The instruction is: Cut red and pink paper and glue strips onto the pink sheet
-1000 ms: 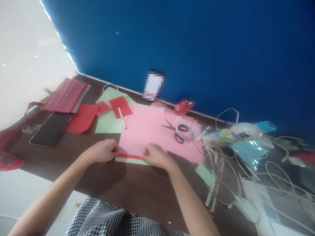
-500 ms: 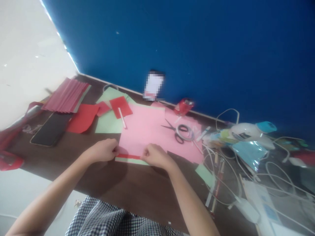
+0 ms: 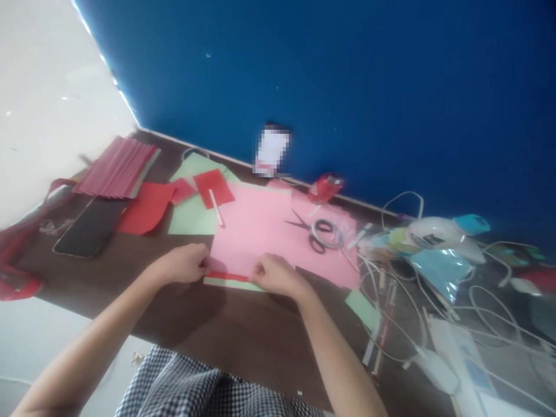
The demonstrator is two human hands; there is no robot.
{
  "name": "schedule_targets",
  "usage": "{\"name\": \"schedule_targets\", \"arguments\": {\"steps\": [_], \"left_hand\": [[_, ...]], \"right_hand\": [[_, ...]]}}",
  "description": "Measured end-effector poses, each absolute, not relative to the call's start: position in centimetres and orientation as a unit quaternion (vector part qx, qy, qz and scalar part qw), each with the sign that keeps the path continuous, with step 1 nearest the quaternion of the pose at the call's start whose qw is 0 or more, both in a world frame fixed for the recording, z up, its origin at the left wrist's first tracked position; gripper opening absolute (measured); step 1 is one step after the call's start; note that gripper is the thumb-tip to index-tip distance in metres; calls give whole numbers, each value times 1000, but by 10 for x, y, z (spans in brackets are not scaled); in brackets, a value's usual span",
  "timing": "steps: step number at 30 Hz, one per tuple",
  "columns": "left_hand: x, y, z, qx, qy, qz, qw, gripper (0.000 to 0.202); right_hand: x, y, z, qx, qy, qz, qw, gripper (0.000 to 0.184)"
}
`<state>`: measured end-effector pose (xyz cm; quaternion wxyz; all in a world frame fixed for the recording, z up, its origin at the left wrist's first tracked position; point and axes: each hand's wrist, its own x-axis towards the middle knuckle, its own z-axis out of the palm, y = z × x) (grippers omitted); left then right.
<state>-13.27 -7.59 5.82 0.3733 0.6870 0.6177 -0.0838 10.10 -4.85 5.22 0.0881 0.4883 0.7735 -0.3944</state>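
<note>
A narrow red paper strip [image 3: 228, 276] lies along the near edge of a pink sheet [image 3: 260, 229], over a pale green sheet edge [image 3: 226, 284]. My left hand [image 3: 182, 263] pinches the strip's left end with fingers closed. My right hand [image 3: 273, 273] pinches its right end, also closed. Both hands rest on the dark brown table [image 3: 208, 324].
Scissors [image 3: 306, 227] and a tape roll [image 3: 325, 231] lie on the pink sheet's far side. Red paper pieces [image 3: 147, 207], a pleated red fan [image 3: 116, 168] and a black phone [image 3: 89, 229] sit left. White cables [image 3: 403, 307], a glue gun [image 3: 434, 231] and a red can [image 3: 324, 186] crowd the right.
</note>
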Motion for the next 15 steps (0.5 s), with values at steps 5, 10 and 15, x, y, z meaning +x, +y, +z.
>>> {"name": "schedule_targets", "arguments": {"steps": [5, 10, 15], "left_hand": [[-133, -77, 57, 694, 608, -78, 377, 14], [-132, -79, 57, 707, 611, -84, 347, 14], [-126, -80, 64, 705, 621, -106, 326, 14]], "right_hand": [[101, -49, 51, 493, 775, -385, 87, 11], [101, -50, 49, 492, 780, -377, 86, 13], [100, -51, 49, 492, 783, -367, 96, 13]]}}
